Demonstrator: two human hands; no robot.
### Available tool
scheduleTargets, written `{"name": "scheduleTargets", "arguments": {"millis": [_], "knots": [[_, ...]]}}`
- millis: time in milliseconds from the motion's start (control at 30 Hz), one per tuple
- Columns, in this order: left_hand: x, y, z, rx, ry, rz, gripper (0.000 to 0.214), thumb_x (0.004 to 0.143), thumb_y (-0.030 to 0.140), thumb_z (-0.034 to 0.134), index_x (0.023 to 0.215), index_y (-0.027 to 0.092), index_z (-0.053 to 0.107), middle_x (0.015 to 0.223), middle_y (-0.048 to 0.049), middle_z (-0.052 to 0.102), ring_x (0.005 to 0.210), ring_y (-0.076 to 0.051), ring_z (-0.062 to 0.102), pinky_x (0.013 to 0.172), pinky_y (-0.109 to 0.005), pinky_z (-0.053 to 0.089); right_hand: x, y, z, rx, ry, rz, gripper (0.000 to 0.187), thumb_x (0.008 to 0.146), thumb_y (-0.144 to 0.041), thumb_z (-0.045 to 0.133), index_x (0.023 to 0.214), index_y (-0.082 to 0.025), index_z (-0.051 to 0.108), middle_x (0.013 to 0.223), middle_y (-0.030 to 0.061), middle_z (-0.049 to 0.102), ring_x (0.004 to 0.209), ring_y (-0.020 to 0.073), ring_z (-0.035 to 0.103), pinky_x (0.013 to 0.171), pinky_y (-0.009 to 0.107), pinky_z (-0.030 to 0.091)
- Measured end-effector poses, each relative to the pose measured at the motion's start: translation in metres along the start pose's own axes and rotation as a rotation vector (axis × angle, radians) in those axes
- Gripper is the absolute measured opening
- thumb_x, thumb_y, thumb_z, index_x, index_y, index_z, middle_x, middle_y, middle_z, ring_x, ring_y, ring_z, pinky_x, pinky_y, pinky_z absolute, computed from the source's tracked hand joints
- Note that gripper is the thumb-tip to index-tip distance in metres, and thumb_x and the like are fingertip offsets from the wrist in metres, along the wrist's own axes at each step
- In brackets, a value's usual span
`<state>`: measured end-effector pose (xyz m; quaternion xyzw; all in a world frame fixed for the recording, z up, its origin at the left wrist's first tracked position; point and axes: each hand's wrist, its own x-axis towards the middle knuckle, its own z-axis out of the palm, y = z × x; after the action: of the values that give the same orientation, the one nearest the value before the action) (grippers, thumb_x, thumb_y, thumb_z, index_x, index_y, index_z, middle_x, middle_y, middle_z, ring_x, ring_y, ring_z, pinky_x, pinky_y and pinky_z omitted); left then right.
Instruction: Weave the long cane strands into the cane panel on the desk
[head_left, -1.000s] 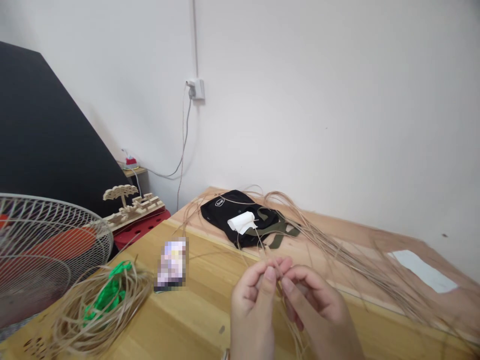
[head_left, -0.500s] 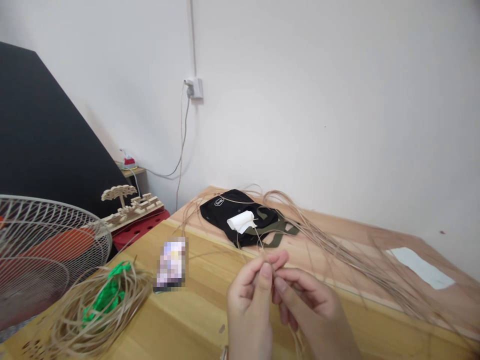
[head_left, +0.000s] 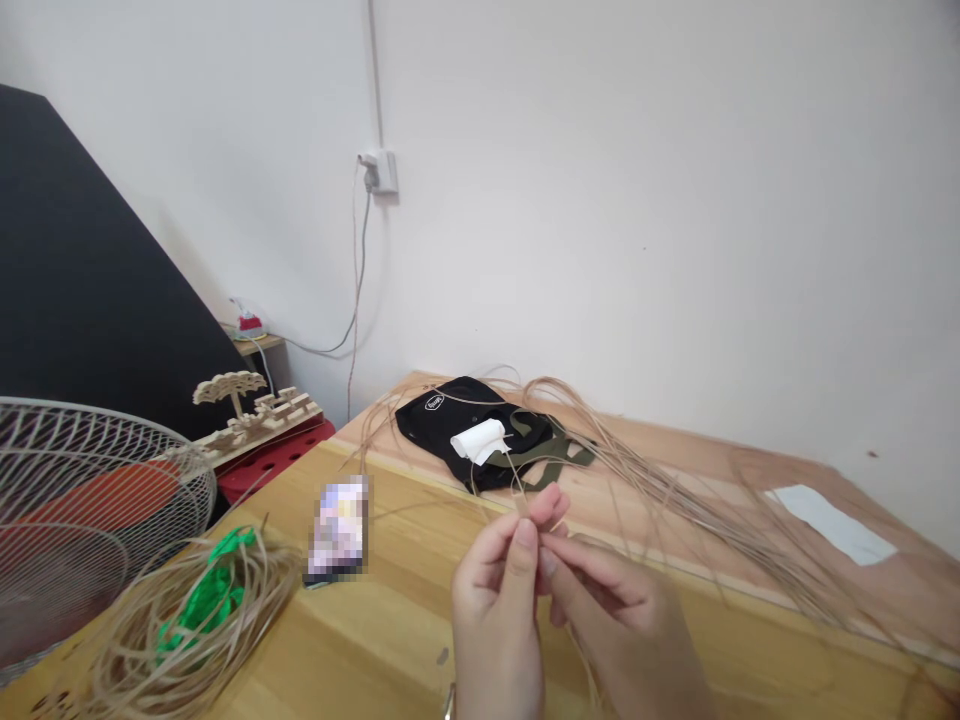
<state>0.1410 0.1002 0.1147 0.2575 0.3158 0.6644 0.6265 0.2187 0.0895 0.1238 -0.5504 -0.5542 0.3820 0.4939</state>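
My left hand (head_left: 501, 590) pinches thin tan cane strips (head_left: 517, 478) between thumb and fingers, above the front part of the table. Pressed close beside it, my right hand (head_left: 619, 610) is closed on the same strips, thumb and fingertips together. Strip ends rise past my left fingertips, and others hang below my right hand. The exact crossing of the strips is hidden by my fingers. Behind my hands lies a black cloth bag (head_left: 442, 425) with olive straps, and a rolled white paper (head_left: 480, 440) on top of it.
A coil of tan strips (head_left: 255, 620) with green wrapping (head_left: 206, 600) lies at the left, near a blurred-out object (head_left: 337, 530). Long loose strips (head_left: 675, 500) stretch across the back right beside a white sheet (head_left: 829, 520). A fan (head_left: 97, 520) stands at the left edge.
My view has shifted slightly. My hands stay together on the strips, with my right fingertips moved a little against my left thumb.
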Motion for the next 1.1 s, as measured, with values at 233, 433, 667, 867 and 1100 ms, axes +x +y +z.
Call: {"name": "scheduleTargets", "arguments": {"millis": [233, 433, 667, 867, 1100], "knots": [[0.006, 0.01, 0.0, -0.065, -0.092, -0.036, 0.025, 0.07, 0.033, 0.061, 0.083, 0.013, 0.064, 0.097, -0.013, 0.063, 0.095, -0.024, 0.056, 0.081, -0.033, 0.045, 0.015, -0.004, -0.004, 0.035, -0.161, -0.043, 0.018, 0.073, -0.034, 0.057, 0.077, -0.019, 0.066, 0.079, 0.0035, 0.063, 0.07, 0.0163, 0.055, 0.062, 0.027, 0.044], [0.021, 0.031, 0.003, 0.045, -0.12, -0.012, 0.021, 0.071, 0.033, 0.06, 0.081, 0.014, 0.061, 0.086, -0.009, 0.066, 0.066, -0.014, 0.062, 0.053, -0.019, 0.045, 0.029, -0.013, -0.007, 0.164, -0.412, -0.06, 0.023, 0.08, -0.033, 0.049, 0.067, -0.016, 0.057, 0.071, 0.0014, 0.059, 0.071, 0.0127, 0.053, 0.066, 0.024, 0.039], [0.058, 0.055, 0.001, 0.075, -0.117, 0.206, 0.019, 0.071, 0.03, 0.06, 0.079, 0.013, 0.058, 0.084, -0.0089, 0.067, 0.09, -0.02, 0.059, 0.083, -0.031, 0.041, 0.047, -0.006, 0.009, 0.357, -0.58, -0.031, 0.021, 0.082, -0.032, 0.047, 0.081, -0.013, 0.058, 0.057, -0.0013, 0.056, 0.054, 0.0087, 0.05, 0.059, 0.024, 0.037], [0.096, 0.068, -0.021, 0.059, -0.032, 0.309, 0.022, 0.065, 0.028, 0.064, 0.078, 0.011, 0.058, 0.074, -0.0073, 0.067, 0.083, -0.019, 0.062, 0.087, -0.034, 0.039, 0.061, 0.018, 0.033, 0.33, -0.605, 0.009, 0.027, 0.078, -0.035, 0.05, 0.078, -0.01, 0.061, 0.058, -0.0004, 0.056, 0.052, 0.0076, 0.049, 0.056, 0.023, 0.035], [0.137, 0.074, -0.062, 0.099, 0.145, 0.44, 0.021, 0.061, 0.026, 0.065, 0.073, 0.01, 0.058, 0.066, -0.0069, 0.067, 0.073, -0.019, 0.063, 0.082, -0.035, 0.043, 0.067, 0.056, 0.057, 0.203, -0.639, 0.05, 0.019, 0.075, -0.03, 0.049, 0.072, -0.013, 0.056, 0.056, -0.0007, 0.057, 0.05, 0.0092, 0.05, 0.055, 0.023, 0.039]]}}
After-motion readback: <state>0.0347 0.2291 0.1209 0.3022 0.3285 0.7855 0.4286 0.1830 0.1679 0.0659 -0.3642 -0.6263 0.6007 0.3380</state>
